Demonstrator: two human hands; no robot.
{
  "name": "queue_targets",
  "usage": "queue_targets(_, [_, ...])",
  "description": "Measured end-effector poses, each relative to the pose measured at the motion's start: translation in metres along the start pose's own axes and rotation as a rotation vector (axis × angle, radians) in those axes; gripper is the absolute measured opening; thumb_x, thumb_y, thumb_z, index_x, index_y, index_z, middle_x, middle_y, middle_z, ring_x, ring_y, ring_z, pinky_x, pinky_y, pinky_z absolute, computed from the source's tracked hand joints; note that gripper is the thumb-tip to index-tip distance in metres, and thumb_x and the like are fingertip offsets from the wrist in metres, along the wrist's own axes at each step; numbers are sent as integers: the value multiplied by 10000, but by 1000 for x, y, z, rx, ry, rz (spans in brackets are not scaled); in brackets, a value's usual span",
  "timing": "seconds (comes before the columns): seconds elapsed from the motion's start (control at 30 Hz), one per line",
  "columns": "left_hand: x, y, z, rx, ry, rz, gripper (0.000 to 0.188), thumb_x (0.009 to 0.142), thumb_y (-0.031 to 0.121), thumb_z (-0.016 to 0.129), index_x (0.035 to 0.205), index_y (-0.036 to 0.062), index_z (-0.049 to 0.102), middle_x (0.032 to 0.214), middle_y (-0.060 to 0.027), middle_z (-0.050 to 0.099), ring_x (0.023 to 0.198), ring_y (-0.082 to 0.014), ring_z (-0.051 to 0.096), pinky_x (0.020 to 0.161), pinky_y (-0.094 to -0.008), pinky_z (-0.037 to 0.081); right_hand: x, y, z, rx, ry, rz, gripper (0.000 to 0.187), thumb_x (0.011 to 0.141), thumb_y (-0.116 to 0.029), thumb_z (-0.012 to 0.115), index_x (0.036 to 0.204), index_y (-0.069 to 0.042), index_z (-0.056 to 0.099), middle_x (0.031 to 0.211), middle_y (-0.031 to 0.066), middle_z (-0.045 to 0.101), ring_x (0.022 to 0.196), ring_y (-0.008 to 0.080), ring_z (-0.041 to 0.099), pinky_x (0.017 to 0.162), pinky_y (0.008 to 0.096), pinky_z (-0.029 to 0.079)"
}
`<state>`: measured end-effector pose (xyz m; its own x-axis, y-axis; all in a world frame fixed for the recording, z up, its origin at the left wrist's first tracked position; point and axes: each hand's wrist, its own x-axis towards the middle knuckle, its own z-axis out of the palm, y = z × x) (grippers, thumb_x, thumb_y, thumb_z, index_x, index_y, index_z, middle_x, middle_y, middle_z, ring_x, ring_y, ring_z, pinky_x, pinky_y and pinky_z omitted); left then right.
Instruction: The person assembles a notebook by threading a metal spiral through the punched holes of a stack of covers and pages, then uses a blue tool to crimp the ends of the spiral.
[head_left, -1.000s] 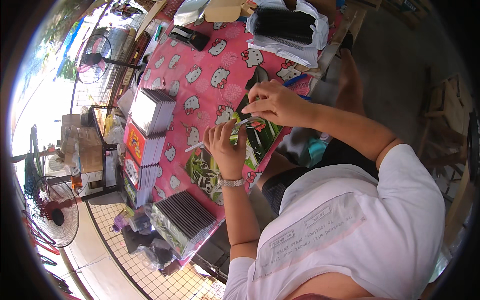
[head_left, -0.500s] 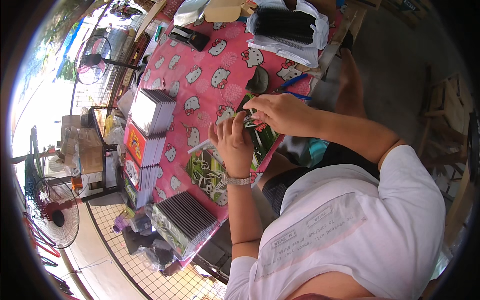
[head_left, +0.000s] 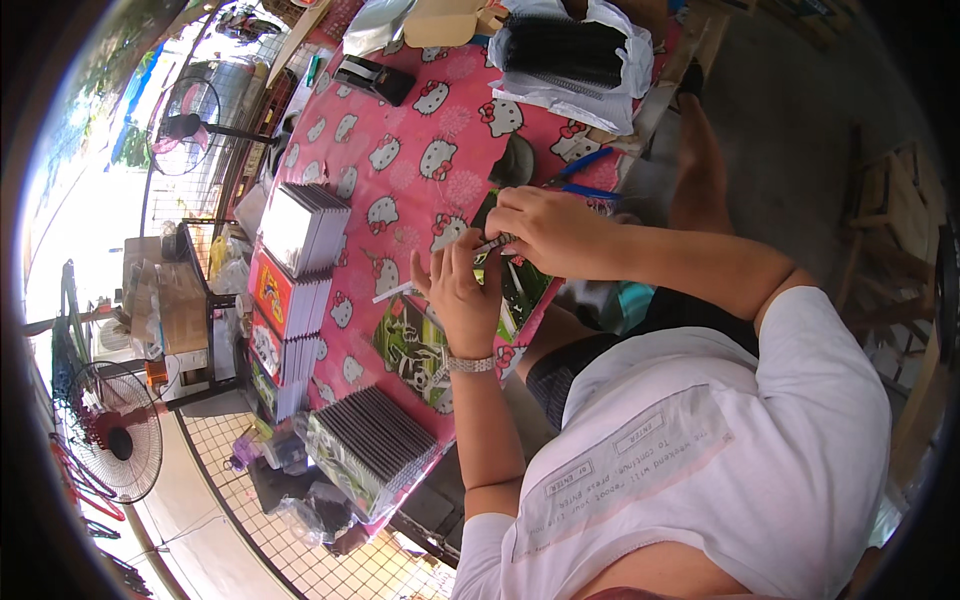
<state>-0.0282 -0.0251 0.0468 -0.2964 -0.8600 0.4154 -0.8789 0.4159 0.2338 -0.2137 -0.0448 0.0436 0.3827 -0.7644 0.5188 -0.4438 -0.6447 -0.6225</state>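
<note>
My right hand [head_left: 548,228] had dropped from its raised spot a second earlier and now pinched the thin strip [head_left: 430,280] at its end. My left hand [head_left: 462,295] stayed spread on the green booklet [head_left: 420,345], near the table [head_left: 400,150] edge — the strip sat closer against it.

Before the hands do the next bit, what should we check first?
1. Left hand on the notebook: ok, it rests on the cover.
2. Right hand pinching the spiral: ok, fingertips meet on it.
3. Spiral lined up with the notebook's edge: cannot tell, the hands hide it.
4. Notebook flat on the table: ok.
5. Blue pliers nearby: ok, just beyond the right hand.
</note>
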Motion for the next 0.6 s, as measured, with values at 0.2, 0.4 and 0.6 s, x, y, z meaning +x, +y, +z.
queue_targets(0.2, [-2, -7, 7, 64, 28, 46, 273, 873, 187, 676, 1130, 122, 610, 974, -29, 677, 968, -239, 623, 1090, -513, 291, 4, 10, 2, -5, -143, 5, 220, 872, -120, 674, 1083, -70, 632, 1009, 101, 582, 888, 316, 644, 715, 416, 520])
queue_targets(0.4, [0, -1, 4, 65, 20, 35, 274, 879, 189, 670, 1133, 121, 596, 990, -40, 664, 987, -256, 605, 1088, -525, 287, 4, 8, -10, 70, -120, 123, 300, 853, -164, 701, 1127, -77, 616, 999, 96, 590, 827, 324, 674, 673, 422, 555])
queue_targets(0.6, [-3, -4, 0, 68, 1, 72, 253, 885, 193, 668, 1108, 111, 580, 998, -46, 661, 992, -267, 604, 1107, -550, 263, 9, -2, -13, -99, -166, -64, 382, 913, -171, 658, 1241, -38, 516, 974, 159, 630, 787, 325, 680, 621, 389, 557])
